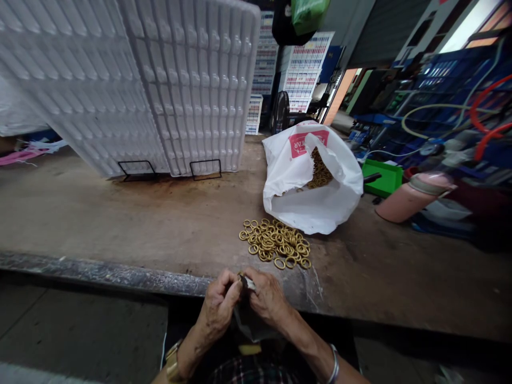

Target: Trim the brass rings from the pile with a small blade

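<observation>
My left hand (221, 300) and my right hand (267, 297) meet at the front edge of the workbench, fingers pinched together. Between them shows a small object (245, 281), dark at one end and whitish at the other, with a brass-coloured edge near the left fingertips. Its kind is too small to tell. Just beyond my hands lies a loose pile of brass-coloured rings (276, 242). Behind the pile, a white woven sack (316, 205) lies on its side, its torn mouth showing more rings within.
Ribbed, translucent plastic trays (196, 85) stand upright at the left in black wire holders (205, 169). At the right are a green bin (384, 177) and a pink bottle (414, 198). White crates (302, 66) are stacked behind the workbench (120, 224).
</observation>
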Action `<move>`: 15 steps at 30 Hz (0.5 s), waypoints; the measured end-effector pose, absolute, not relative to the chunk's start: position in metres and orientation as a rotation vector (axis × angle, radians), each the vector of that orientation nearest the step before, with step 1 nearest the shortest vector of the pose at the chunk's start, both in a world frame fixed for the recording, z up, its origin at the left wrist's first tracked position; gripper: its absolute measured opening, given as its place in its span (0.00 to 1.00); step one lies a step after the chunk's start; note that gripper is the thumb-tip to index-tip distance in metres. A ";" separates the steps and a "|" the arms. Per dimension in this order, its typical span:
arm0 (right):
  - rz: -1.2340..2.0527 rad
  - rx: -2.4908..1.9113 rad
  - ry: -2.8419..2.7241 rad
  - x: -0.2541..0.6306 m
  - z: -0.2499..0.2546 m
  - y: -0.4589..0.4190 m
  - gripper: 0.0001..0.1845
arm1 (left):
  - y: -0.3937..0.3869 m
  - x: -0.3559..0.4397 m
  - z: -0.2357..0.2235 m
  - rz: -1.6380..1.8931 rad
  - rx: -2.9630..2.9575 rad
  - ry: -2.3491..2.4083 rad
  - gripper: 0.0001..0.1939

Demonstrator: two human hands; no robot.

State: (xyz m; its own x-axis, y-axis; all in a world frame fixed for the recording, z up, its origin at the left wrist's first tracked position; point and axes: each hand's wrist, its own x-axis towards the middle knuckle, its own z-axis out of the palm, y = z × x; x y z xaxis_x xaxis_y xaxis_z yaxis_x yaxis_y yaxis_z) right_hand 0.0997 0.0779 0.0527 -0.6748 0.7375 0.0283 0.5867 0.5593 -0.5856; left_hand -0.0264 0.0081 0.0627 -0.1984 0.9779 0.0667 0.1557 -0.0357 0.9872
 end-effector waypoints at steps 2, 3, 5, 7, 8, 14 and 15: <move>0.777 -1.119 -2.566 0.099 0.053 0.077 0.05 | 0.007 -0.027 0.061 1.321 1.237 1.444 0.14; 0.761 -1.132 -2.579 0.099 0.054 0.076 0.05 | 0.006 -0.028 0.060 1.319 1.215 1.437 0.14; 0.727 -1.143 -2.592 0.096 0.054 0.076 0.05 | 0.002 -0.029 0.063 1.324 1.164 1.428 0.15; 0.688 -1.161 -2.605 0.093 0.055 0.077 0.05 | -0.004 -0.028 0.072 1.340 1.134 1.439 0.16; 0.665 -1.186 -2.618 0.091 0.055 0.078 0.06 | -0.008 -0.028 0.078 1.344 1.144 1.439 0.15; 0.412 -1.308 -2.616 0.080 0.063 0.108 0.12 | -0.017 -0.026 0.099 1.335 1.108 1.162 0.14; 0.375 -1.303 -2.592 0.078 0.067 0.116 0.12 | -0.014 -0.028 0.095 1.344 0.982 1.146 0.14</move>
